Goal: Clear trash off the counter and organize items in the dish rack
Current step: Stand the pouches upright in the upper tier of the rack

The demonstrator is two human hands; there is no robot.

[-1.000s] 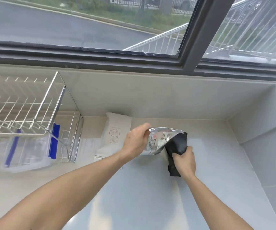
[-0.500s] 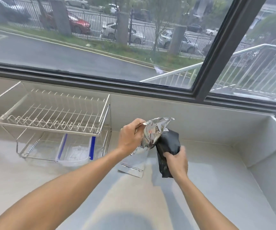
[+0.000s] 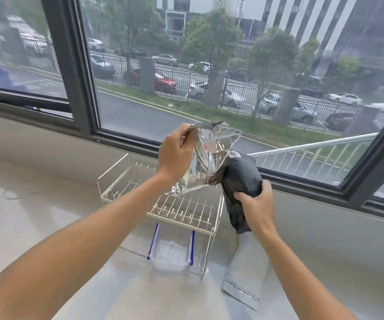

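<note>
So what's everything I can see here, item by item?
silver foil bag: one, shiny silver, crumpled, held up in front of the window
black bag: one, black with a small white label at its top, held up beside the foil bag and touching it
dish rack: one, pale wire, two tiers, on the counter below the bags
tray: one, clear with blue edges, in the bottom of the rack
flat pouch: one, pale grey, lying on the counter right of the rack
counter: one, light grey
window: dark frame, street and cars beyond
left hand: pinches the foil bag's top
right hand: grips the black bag
</note>
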